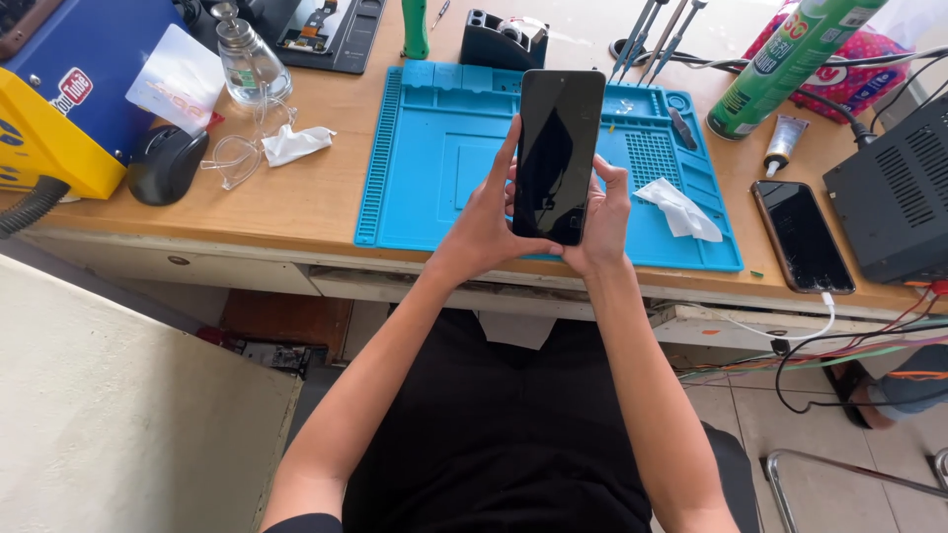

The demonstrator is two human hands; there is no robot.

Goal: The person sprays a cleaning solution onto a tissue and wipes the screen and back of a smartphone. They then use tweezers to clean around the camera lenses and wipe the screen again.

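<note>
Both hands share one dark smartphone [559, 153], which I see held upright above the near edge of the blue mat [444, 168]. My left hand [486, 222] curls around its left side, fingers closed on the edge; my right hand [602, 222] clasps the lower right corner. Right of the mat lies a second phone [802, 235] on a cable. Just past the mat's far edge stands a tape dispenser [504, 39]; left of the mat, a crumpled tissue [294, 144] and glass bottle [249, 61].

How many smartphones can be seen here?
2: a black-screened smartphone held upright in both hands above the blue silicone mat; a dark cracked smartphone lying on the wooden desk, cable attached.
</note>
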